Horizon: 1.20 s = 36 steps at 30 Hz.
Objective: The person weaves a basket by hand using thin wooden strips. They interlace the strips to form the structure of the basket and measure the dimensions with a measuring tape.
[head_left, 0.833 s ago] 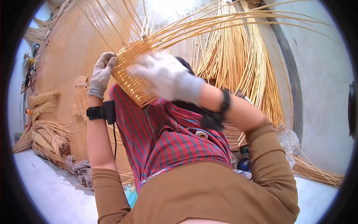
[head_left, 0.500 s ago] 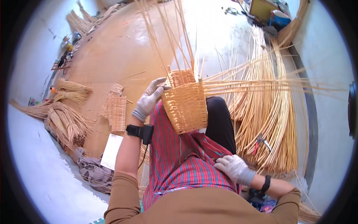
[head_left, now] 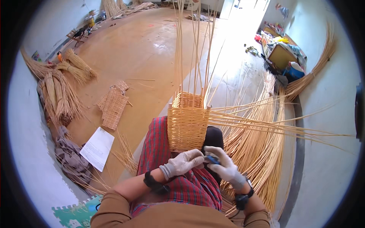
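Lap: red striped cloth (head_left: 195, 192) drapes over my legs, and a dark trouser knee (head_left: 214, 136) shows at its right.
Left grip: my gloved left grip (head_left: 186, 161) has its fingers curled toward the right one; I cannot tell whether it pinches anything.
Right grip: my gloved right grip (head_left: 224, 165) pinches a small blue thing (head_left: 213, 160) between thumb and fingers.
Basket: the woven basket (head_left: 188, 129) rests upright on my lap, just beyond both grips; long stakes (head_left: 195, 57) rise from its far side, and loose strands (head_left: 258, 123) fan out to the right.
Floor, near left: a green mat (head_left: 78, 211), a crumpled grey cloth (head_left: 72, 157) and a white sheet (head_left: 97, 149) lie beside me.
Floor, near right: a thick spread of long canes (head_left: 254, 140) runs along the wall.
Floor, middle: brown flooring (head_left: 144, 98) carries flat woven panels (head_left: 115, 108), with tied bundles (head_left: 57, 95) farther left.
Right wall: a tall bundle (head_left: 317, 68) leans on the pale wall (head_left: 323, 125), next to piled boxes and cloths (head_left: 282, 59).
Far end: more bundles (head_left: 111, 8) stand at left, and a bright doorway (head_left: 243, 15) glares at right.
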Available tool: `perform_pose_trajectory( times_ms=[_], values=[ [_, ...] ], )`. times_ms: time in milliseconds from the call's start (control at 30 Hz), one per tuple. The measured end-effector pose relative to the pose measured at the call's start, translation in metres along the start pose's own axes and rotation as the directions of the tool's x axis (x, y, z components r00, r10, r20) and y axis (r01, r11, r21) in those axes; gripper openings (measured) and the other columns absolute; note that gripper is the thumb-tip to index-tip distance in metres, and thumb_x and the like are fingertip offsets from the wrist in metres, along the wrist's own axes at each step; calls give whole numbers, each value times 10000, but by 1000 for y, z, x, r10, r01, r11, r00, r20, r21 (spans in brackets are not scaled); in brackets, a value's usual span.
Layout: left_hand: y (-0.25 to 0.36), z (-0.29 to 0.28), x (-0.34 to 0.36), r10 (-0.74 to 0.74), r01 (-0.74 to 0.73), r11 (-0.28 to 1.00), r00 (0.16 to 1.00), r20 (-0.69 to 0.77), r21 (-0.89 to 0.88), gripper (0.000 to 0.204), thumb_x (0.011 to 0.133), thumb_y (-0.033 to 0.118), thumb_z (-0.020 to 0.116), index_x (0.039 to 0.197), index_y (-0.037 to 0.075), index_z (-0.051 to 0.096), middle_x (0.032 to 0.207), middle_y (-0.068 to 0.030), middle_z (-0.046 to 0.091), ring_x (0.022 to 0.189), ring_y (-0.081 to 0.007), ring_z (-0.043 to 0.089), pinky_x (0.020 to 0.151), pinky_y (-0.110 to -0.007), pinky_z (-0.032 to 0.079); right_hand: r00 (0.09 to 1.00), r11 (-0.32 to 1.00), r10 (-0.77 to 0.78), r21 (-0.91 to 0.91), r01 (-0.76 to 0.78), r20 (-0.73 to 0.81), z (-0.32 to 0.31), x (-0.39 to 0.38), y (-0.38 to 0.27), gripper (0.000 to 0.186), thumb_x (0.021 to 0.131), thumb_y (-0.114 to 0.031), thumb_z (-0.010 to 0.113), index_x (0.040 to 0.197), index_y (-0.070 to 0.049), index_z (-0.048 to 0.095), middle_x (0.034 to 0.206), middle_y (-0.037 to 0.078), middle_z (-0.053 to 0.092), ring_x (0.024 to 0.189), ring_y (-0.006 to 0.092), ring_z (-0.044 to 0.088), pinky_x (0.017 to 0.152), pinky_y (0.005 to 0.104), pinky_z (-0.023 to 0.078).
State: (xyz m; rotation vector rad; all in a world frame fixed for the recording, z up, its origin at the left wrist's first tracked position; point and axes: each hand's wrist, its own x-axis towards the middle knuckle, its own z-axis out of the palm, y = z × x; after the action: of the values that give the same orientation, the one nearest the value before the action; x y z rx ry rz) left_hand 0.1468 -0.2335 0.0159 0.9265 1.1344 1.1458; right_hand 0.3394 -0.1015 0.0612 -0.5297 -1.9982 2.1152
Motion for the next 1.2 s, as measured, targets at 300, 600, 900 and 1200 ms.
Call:
perform_pose_trajectory(
  times_ms=[300, 600, 900, 1200],
  values=[
    [21, -49, -4, 102, -117, 992, 972, -212, -57, 220, 1026, 215, 672, 1131, 27, 627, 969, -40, 687, 891, -128, 660, 831, -306, 555, 950, 278, -238, -922, 268, 204, 33, 74, -46, 623, 820, -135, 640, 1421, -20, 524, 1069, 189, 671, 1050, 372, 644, 924, 459, 521],
    [72, -180, 42, 197, -109, 977, 785, -587, 183, 236, 1038, 250, 634, 976, 23, 648, 790, -14, 626, 712, -116, 595, 673, -292, 518, 928, 103, -315, -979, -174, -198, -83, 144, -114, 449, 896, -503, 706, 985, -64, 732, 812, 145, 713, 852, 326, 701, 793, 448, 538],
    [62, -160, 53, 283, -61, 942, 677, -679, 331, 237, 961, 201, 750, 1044, -20, 729, 910, -55, 736, 822, -123, 645, 793, -292, 530, 940, 154, -138, -944, -291, -312, -100, 148, -90, 501, 937, -535, 611, 985, -57, 749, 927, 167, 739, 954, 355, 701, 850, 460, 537],
    [70, -145, 50, 240, -33, 957, 641, -729, 287, 216, 951, 175, 760, 1027, -27, 762, 917, -59, 754, 828, -110, 650, 787, -277, 528, 933, 176, -153, -938, -298, -325, -108, 150, -80, 494, 929, -558, 623, 960, -80, 748, 925, 177, 736, 954, 361, 707, 837, 469, 543]
  ],
)
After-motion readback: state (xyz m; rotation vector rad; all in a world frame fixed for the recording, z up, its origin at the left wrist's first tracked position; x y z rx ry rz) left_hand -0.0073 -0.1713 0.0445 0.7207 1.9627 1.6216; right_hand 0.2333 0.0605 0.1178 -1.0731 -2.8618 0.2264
